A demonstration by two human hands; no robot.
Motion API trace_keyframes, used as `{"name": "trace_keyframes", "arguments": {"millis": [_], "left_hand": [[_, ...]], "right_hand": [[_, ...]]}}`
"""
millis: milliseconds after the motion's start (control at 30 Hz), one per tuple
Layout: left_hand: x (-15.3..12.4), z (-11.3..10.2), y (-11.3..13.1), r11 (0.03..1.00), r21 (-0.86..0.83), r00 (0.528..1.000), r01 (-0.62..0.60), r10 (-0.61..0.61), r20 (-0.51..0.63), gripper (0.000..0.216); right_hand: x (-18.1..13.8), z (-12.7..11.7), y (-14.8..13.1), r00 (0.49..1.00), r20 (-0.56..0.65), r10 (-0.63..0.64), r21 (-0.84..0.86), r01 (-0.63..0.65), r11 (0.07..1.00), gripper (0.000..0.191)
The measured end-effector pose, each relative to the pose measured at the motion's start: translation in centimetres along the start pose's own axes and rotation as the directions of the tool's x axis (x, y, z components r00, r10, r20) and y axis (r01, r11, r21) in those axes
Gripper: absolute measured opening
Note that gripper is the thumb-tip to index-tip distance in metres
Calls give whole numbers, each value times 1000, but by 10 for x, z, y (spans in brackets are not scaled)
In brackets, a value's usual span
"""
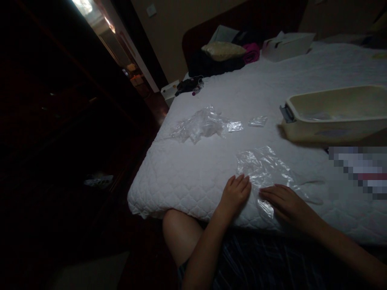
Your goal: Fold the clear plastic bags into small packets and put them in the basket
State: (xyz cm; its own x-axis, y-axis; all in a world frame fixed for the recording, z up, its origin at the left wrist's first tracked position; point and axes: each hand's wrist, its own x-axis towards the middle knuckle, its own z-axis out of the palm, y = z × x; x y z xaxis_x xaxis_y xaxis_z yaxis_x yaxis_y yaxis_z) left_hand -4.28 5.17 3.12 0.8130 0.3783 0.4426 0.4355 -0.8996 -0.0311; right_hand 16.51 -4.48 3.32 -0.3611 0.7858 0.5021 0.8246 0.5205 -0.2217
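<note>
At lower centre of the frame, on a white quilted bed [184, 173], I sit with a clear plastic bag [266, 165] spread flat before me, its crinkled film catching the light. My left hand [236, 194] rests at the bag's lower left edge, fingers side by side and pointing up the frame. My right hand [286, 203] lies over its lower part, fingers stretched toward the left. My hands are apart, a narrow gap between them where a shiny fold of the film shows; whether either pinches the film, I cannot tell. The bag's main spread lies just beyond my fingertips, and thin strands trail from it toward the right.

The bed's near edge runs just below my hands, close to my bare knee [181, 229]; its left edge slants away toward the upper left. White quilt shows between my left hand and that side, giving open room there. Farther up, left of centre, lies a rumpled heap of clear plastic [201, 125], with a small clear packet [258, 121] apart at its right. At right, a cream bin [329, 135] bounds the space beyond my right hand.
</note>
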Motion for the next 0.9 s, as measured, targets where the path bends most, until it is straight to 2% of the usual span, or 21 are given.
{"name": "trace_keyframes", "arguments": {"millis": [233,500,733,900], "left_hand": [[-1,3,1,1000,20,998,-17,16,62,27],[0,3,0,1000,-12,995,-1,2,96,25],[-2,6,-1,998,-48,996,27,-23,84,33],[-1,6,1,999,-29,995,20,-17,94,35]], "right_hand": [[-3,0,-1,986,40,162,128,-166,978,35],[13,-12,2,966,14,258,166,-257,952,28],[25,-22,20,896,15,443,216,-436,874,33],[27,-29,31,824,154,545,314,-564,764,41]]}}
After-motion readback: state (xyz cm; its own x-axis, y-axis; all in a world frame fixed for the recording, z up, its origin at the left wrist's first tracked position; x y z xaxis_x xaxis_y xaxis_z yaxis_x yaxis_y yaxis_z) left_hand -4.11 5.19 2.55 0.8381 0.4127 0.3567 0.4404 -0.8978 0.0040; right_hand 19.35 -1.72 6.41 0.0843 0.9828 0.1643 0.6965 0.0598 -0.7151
